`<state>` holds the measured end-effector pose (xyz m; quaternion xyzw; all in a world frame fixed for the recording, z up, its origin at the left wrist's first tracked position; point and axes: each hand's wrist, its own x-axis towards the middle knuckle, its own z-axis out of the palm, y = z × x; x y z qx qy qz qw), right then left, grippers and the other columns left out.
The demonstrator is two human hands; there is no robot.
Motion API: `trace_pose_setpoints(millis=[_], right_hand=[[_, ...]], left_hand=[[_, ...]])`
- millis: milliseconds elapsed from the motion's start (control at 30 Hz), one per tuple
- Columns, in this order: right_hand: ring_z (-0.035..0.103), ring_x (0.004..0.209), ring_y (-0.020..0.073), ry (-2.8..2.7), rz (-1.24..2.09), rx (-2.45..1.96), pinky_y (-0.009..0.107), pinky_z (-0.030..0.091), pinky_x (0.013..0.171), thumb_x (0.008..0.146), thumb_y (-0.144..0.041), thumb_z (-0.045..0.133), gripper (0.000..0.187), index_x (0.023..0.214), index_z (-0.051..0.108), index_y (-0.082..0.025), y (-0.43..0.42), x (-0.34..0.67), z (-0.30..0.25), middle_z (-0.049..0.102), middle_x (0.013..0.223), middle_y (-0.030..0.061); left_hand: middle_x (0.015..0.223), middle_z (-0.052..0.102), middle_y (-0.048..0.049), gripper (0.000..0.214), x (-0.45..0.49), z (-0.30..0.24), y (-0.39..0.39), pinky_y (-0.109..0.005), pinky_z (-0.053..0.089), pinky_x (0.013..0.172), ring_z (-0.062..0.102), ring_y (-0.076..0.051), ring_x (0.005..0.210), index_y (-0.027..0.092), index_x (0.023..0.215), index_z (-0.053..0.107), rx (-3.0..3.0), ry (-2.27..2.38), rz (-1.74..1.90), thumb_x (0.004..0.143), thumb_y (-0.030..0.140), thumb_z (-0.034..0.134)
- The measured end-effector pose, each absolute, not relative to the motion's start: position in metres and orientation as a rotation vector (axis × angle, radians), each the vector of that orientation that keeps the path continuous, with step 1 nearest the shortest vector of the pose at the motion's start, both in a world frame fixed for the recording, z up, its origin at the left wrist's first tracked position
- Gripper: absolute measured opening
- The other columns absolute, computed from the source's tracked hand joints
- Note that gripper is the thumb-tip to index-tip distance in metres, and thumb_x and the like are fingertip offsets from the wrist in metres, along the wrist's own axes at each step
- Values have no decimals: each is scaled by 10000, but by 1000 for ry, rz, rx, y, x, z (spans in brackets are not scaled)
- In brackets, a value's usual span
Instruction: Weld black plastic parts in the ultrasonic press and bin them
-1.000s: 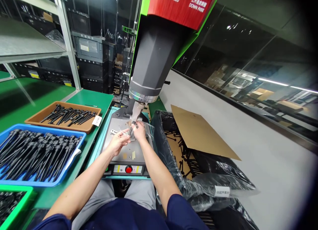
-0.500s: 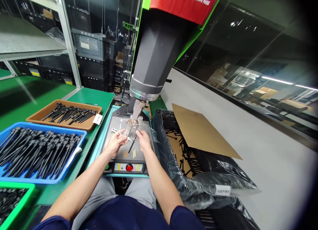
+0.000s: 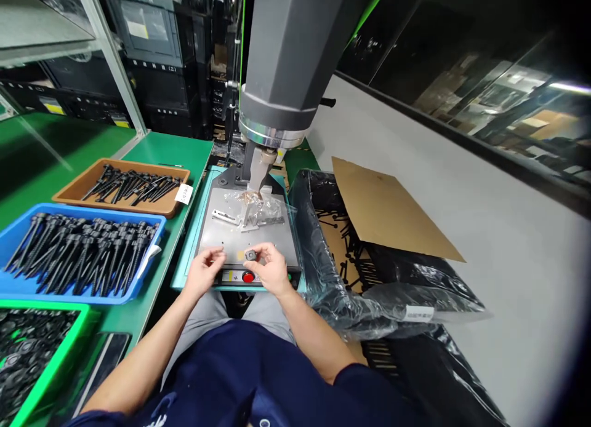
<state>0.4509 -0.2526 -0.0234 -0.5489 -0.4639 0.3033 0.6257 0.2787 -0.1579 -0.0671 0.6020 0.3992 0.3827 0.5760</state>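
Note:
My right hand (image 3: 270, 268) pinches a small black part with a squarish head (image 3: 250, 255) between thumb and fingers, in front of the machine. The head faces me and has a round centre; whatever lies behind it is hidden. To its left, my left hand (image 3: 206, 269) hovers with thumb and fingers apart and holds nothing that I can see. Both hands are over the front edge of the metal work plate (image 3: 217, 239), near the red button (image 3: 248, 277). Behind them, the machine's metal tip (image 3: 257, 171) points down at a fixture wrapped in clear plastic (image 3: 253, 210).
On the green bench at left stand a brown tray (image 3: 124, 199) and a blue tray (image 3: 152, 255), both with black ribbed stalks, and a green bin (image 3: 74, 341) of small black parts. At right is a plastic-lined box (image 3: 318, 248) beneath a cardboard sheet (image 3: 392, 211).
Both hands have drawn back from the fixture towards me. The black part is now in my right hand, lifted off the plate. My view has tilted downwards.

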Motion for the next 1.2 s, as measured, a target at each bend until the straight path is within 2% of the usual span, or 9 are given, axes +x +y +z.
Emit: trace_pose_setpoints(millis=[100, 167, 233, 367, 500, 667, 833, 967, 1200], right_hand=[[628, 835, 185, -1192, 578, -1212, 333, 502, 773, 689, -317, 827, 300, 909, 638, -241, -245, 442, -21, 681, 903, 28], [634, 851, 189, -1208, 579, -1170, 338, 513, 781, 694, -321, 821, 299, 911, 631, -242, -241, 432, -22, 674, 914, 30], [639, 847, 188, -1178, 621, -1133, 338, 521, 782, 690, -327, 819, 306, 907, 622, -236, -238, 422, -22, 671, 909, 30], [643, 806, 190, -1007, 831, -1108, 336, 533, 739, 679, -378, 805, 347, 901, 587, -225, -231, 411, -18, 671, 878, 36], [636, 847, 190, -884, 820, -1128, 319, 535, 702, 670, -424, 792, 452, 1009, 562, -232, -226, 418, -19, 669, 1038, 80], [642, 684, 156, -788, 853, -1160, 290, 525, 608, 743, -440, 749, 405, 1007, 559, -199, -230, 439, -44, 688, 856, 49], [654, 639, 149, -756, 921, -1208, 278, 526, 593, 749, -424, 767, 383, 989, 591, -182, -244, 447, -71, 700, 796, 38], [660, 630, 158, -716, 938, -1218, 283, 530, 583, 742, -438, 772, 389, 981, 607, -178, -253, 449, -80, 710, 789, 49], [651, 612, 166, -700, 924, -1271, 296, 541, 561, 735, -482, 762, 404, 967, 625, -181, -265, 445, -81, 706, 780, 59]], left_hand=[[1153, 677, -129, 388, 278, -55, -179, -360, 521, 836, 651, -232, 1000, 169, 1130, 658, 1592, 734, 870, 811, 390, 671], [1187, 666, -114, 350, 281, -47, -187, -349, 515, 837, 638, -232, 1035, 193, 1152, 654, 1673, 654, 885, 833, 338, 650], [1134, 682, -99, 309, 282, -42, -189, -343, 498, 846, 635, -225, 1005, 196, 1117, 668, 1721, 659, 918, 830, 307, 650], [886, 688, -72, 169, 275, -34, -190, -317, 475, 780, 611, -202, 804, 197, 901, 714, 1733, 806, 910, 806, 330, 673], [749, 658, -56, 147, 244, -21, -184, -311, 468, 720, 577, -201, 705, 220, 801, 712, 1818, 929, 852, 808, 356, 656], [938, 719, -74, 263, 159, 3, -147, -326, 476, 819, 635, -232, 839, 194, 972, 719, 1945, 1478, 897, 842, 371, 574], [1143, 704, -108, 365, 60, 25, -90, -358, 447, 945, 631, -284, 1042, 153, 1117, 697, 1964, 2145, 656, 860, 339, 516], [1129, 709, -141, 367, 11, 23, -52, -382, 467, 889, 631, -316, 1047, 144, 1120, 702, 1858, 2402, 372, 861, 324, 515], [1096, 719, -160, 333, 5, -1, -29, -365, 483, 770, 645, -323, 1002, 160, 1078, 729, 1872, 2358, 171, 834, 330, 579]])
